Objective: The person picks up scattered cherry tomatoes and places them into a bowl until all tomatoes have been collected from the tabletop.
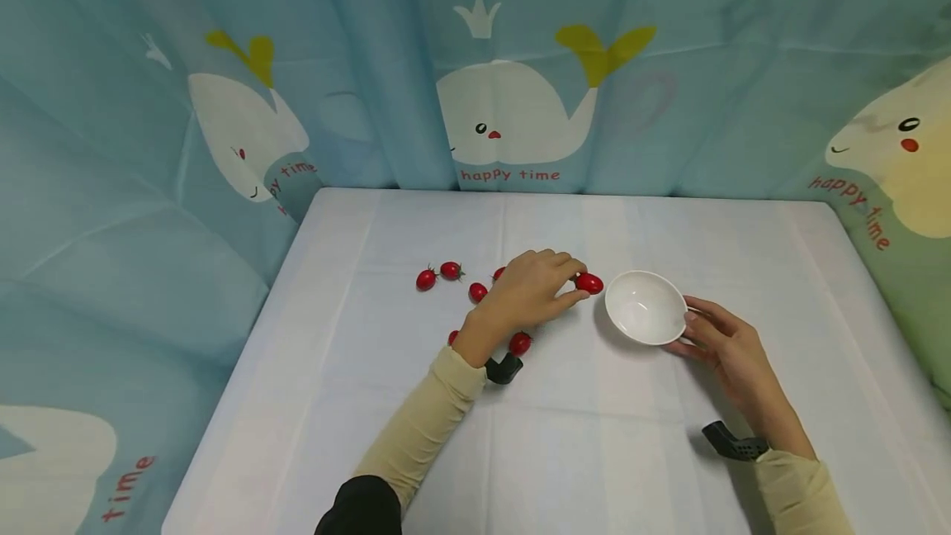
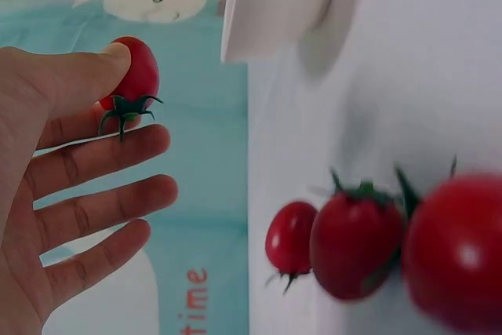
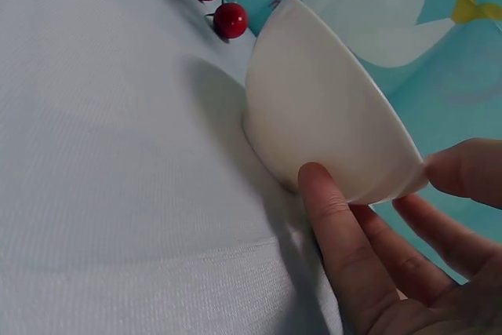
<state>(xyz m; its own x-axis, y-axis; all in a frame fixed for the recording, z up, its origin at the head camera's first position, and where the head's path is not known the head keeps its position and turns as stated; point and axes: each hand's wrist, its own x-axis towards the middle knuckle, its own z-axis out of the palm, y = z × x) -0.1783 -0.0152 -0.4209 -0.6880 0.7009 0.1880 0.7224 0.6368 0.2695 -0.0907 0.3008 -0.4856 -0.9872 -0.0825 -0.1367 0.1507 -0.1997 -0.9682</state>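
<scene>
My left hand (image 1: 529, 291) pinches a red cherry tomato (image 1: 589, 283) between thumb and forefinger, just left of the white bowl's rim. Up close in the left wrist view, the held tomato (image 2: 140, 76) shows its green stem leaves, and the other fingers spread loosely. The white bowl (image 1: 645, 308) has a bare inside. From its right side my right hand (image 1: 731, 353) holds it, thumb at the rim and fingers against the outer wall (image 3: 321, 107). Several more cherry tomatoes lie around and under the left forearm, among them one tomato (image 1: 520, 343); some are partly hidden by that arm.
A white cloth (image 1: 617, 452) covers the table. Two tomatoes, one of them a tomato (image 1: 426, 279), lie farthest left. Behind and left hangs a blue curtain (image 1: 371, 64) with whale prints. A black wrist device (image 1: 734, 442) sits at the right wrist.
</scene>
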